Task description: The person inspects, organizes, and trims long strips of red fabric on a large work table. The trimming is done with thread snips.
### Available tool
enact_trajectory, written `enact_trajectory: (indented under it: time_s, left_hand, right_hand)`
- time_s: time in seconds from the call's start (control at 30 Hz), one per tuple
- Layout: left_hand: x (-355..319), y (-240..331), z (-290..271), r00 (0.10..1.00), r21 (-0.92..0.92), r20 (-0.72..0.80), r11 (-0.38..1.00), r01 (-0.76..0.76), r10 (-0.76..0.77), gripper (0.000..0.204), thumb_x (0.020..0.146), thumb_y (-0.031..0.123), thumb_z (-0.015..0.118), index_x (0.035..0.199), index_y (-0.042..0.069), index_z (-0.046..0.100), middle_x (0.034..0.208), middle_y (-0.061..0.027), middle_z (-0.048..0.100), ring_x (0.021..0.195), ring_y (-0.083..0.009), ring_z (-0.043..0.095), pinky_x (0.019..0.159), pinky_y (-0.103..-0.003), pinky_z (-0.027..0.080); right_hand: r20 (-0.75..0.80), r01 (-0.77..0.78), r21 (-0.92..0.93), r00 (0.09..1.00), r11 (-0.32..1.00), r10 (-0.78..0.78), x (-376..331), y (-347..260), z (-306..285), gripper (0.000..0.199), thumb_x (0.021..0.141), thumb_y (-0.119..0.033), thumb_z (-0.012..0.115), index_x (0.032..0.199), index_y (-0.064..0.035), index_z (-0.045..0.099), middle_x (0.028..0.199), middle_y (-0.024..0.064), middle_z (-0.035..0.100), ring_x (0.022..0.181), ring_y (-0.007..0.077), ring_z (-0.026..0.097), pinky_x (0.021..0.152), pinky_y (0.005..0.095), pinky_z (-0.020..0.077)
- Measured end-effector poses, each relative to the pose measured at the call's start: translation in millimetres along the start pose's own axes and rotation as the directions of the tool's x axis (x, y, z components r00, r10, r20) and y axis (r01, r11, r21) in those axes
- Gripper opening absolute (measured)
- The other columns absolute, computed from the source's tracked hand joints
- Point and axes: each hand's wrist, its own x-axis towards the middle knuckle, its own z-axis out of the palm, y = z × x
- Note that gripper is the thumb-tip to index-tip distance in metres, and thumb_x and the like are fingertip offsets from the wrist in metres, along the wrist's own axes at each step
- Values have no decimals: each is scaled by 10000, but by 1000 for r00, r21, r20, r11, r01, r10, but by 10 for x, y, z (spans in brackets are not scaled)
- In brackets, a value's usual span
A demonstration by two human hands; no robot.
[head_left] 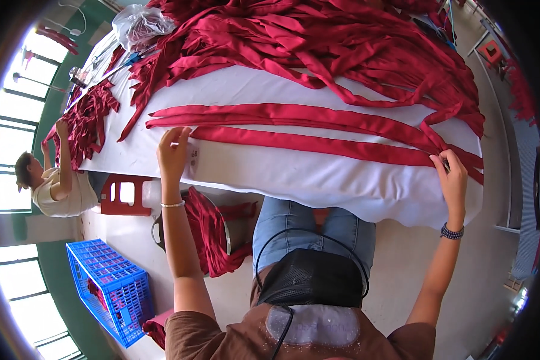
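Note:
Long dark-red fabric strips (306,142) lie stretched side by side across a white-covered table (318,174). My left hand (173,150) rests with fingers closed on the left end of the nearest strip, at the table's front edge. My right hand (452,175) pinches the gathered right ends of the strips near the table's right corner. A large tangled heap of red strips (318,42) covers the far half of the table.
A clear plastic bag (139,24) sits at the far left of the table. Another person (54,180) handles red cloth at the left end. Below stand a red stool (125,195), a bucket holding red fabric (207,231) and a blue crate (111,291).

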Motion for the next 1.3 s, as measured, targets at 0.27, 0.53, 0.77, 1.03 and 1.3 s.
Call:
enact_trajectory:
  time_s: [0.27,0.53,0.77,1.03,1.3]
  left_hand:
    - [-3,63,116,994,75,83,994,-75,68,314,724,138,802,995,53,669,947,-56,609,714,-121,552,608,-261,466]
    - [83,-121,119,962,93,186,972,-218,198,180,771,69,728,890,61,593,884,-25,581,834,-189,545,729,-313,447]
    - [190,-52,171,930,40,190,944,-326,313,177,799,31,678,923,30,552,894,-60,580,912,-221,573,823,-341,435]
    - [673,148,411,907,308,241,859,-408,344,146,814,14,624,936,-3,546,806,-148,555,767,-322,558,706,-377,452]
    - [1214,51,748,820,264,218,777,-571,529,137,841,12,586,931,-1,483,907,-195,513,848,-396,516,729,-457,433]
  right_hand:
    - [52,-16,201,999,979,6,-38,-47,-136,252,779,-74,753,909,29,563,803,112,571,716,210,573,669,286,472]
    - [89,27,228,995,973,-48,-189,-36,-187,206,763,-31,738,867,5,563,814,86,548,695,214,568,636,293,464]
    - [7,-1,2,1000,1000,1,-130,-29,-100,160,861,-151,650,900,-37,544,1045,49,613,721,305,608,602,365,471]
    - [41,35,-173,999,984,-28,464,216,170,167,936,-201,536,1000,-47,523,1027,124,635,806,367,617,634,444,485]
    - [43,95,-204,995,974,-88,816,379,332,174,932,-202,530,940,-39,469,924,145,622,778,381,612,610,483,470]
